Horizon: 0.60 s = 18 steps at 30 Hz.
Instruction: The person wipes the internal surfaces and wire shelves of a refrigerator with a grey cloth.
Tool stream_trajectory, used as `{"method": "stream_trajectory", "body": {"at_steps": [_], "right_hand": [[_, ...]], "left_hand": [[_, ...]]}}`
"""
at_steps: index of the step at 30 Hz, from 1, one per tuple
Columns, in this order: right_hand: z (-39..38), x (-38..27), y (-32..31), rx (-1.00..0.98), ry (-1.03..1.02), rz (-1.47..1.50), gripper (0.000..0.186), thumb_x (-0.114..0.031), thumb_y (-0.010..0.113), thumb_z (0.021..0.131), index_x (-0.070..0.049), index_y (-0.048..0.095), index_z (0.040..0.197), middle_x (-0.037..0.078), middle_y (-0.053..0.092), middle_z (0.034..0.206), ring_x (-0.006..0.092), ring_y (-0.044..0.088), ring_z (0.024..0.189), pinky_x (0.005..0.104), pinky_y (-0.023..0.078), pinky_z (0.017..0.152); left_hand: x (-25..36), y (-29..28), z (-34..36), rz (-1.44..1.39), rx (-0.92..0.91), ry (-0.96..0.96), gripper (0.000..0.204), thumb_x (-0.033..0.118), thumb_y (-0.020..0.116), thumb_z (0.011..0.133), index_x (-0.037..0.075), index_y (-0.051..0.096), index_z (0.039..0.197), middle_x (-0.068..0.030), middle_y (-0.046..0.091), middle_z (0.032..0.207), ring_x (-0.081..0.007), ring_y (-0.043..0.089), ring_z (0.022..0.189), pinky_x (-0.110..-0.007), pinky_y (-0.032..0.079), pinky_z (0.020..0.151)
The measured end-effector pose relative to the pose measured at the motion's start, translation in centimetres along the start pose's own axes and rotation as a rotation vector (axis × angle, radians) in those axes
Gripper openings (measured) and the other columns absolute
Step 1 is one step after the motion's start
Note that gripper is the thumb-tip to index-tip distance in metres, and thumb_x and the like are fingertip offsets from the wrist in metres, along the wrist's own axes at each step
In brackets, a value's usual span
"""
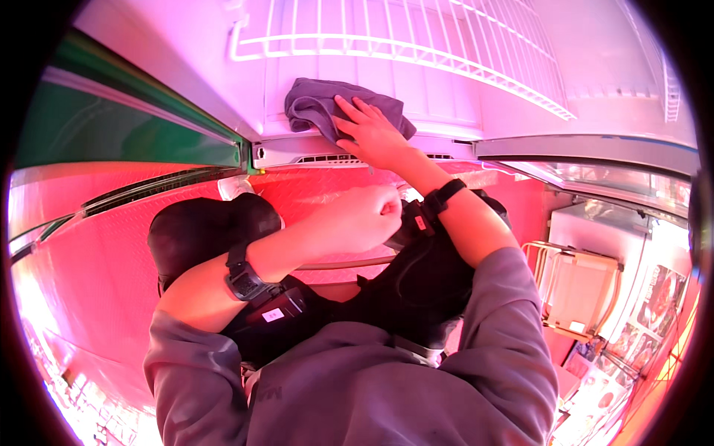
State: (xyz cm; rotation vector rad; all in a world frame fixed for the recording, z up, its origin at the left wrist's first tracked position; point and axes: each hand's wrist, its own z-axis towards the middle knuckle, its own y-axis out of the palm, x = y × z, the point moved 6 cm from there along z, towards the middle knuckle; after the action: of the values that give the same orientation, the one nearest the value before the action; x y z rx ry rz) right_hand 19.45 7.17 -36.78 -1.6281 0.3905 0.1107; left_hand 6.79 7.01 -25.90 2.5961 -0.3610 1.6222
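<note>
A folded dark grey cloth lies on the white floor of an open refrigerator cabinet, close to its front edge. My right hand rests on top of the cloth with its fingers spread and fairly flat. Lower down, in front of the cabinet and above my knees, my left hand is curled into a fist; nothing shows in it. A dark watch-like device is strapped on my left wrist, and a black band circles the right one.
A white wire shelf hangs above the cloth. Door panels stand at both sides: a green one on the left, a glass one on the right. The floor is red. A folding chair stands at the right.
</note>
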Motion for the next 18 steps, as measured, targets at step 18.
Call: {"method": "stream_trajectory", "body": {"at_steps": [18], "right_hand": [[10.5, 3.2, 0.4, 0.085, 0.241, 0.012, 0.078, -0.070, 0.044, 0.089, -0.019, 0.042, 0.148, 0.021, 0.024, 0.158, 0.0563, 0.020, 0.141, 0.0682, 0.013, 0.113]], "left_hand": [[0.4, 0.0, -1.5, 0.659, 0.279, 0.321, 0.019, 0.003, 0.056, 0.080, 0.002, 0.060, 0.098, -0.0158, 0.064, 0.087, -0.0338, 0.064, 0.085, -0.043, 0.047, 0.079]]}}
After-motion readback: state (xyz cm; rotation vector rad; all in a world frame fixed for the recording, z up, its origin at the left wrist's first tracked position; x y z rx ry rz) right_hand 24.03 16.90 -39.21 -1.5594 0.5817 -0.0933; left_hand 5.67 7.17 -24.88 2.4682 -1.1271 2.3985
